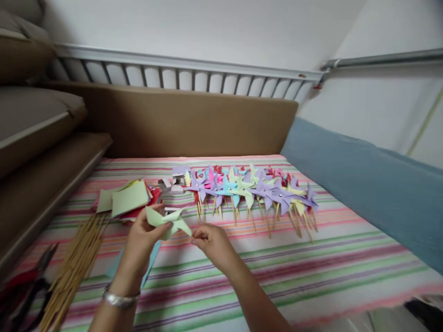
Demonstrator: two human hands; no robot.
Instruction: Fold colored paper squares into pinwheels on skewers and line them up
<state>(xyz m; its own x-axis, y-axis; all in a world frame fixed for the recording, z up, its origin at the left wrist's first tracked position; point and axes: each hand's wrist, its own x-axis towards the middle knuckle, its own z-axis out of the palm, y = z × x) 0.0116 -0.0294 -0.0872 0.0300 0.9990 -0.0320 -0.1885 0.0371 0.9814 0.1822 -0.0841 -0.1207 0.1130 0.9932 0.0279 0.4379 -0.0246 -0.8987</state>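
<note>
My left hand point(140, 244) pinches a pale green paper pinwheel point(168, 220) above the striped cloth point(277, 272). My right hand point(211, 242) grips the pinwheel's lower right tip with its fingertips. A silver bracelet point(119, 299) circles my left wrist. Just beyond my hands lies a row of several finished pinwheels point(249, 189) in purple, blue, green, yellow and red, each on a wooden stick.
A stack of coloured paper squares point(126, 199) sits left of the pinwheels. A bundle of bamboo sticks point(74, 267) lies at the left, with dark pliers point(31, 281) beside it. Brown cushions point(38, 138) rise on the left, a blue bolster point(363, 184) on the right.
</note>
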